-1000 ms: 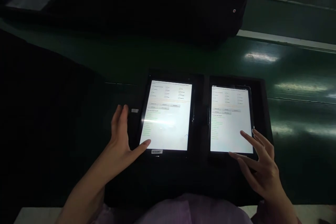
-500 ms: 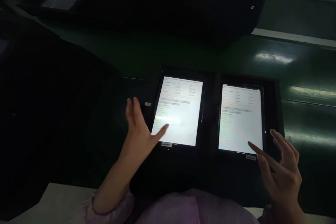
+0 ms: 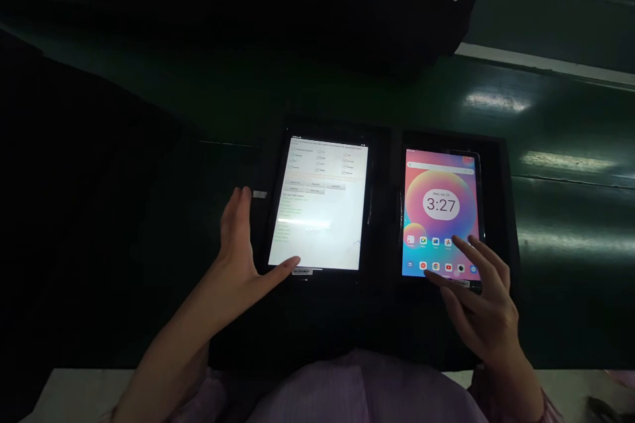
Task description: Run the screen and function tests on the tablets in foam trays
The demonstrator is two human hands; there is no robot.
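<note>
Head view: a black tray (image 3: pixel 384 211) on a dark green belt (image 3: pixel 560 165) holds two lit tablets side by side. White-screened tablet (image 3: pixel 320 205), at left: checkbox form, txt too small to read; left hand (image 3: pixel 238 258) spread wide, thumb at its lower-left corner. Colourful-screened tablet (image 3: pixel 439 175), at right: reads "3:27" above app icons; right hand (image 3: pixel 483 317) fanned loosely, empty, over its bottom edge.

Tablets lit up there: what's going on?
A person handles two lit tablets side by side in a black tray. The left hand touches the lower corner of the left tablet, whose screen shows a white checklist page. The right hand is at the bottom of the right tablet, which shows a colourful home screen.
</note>
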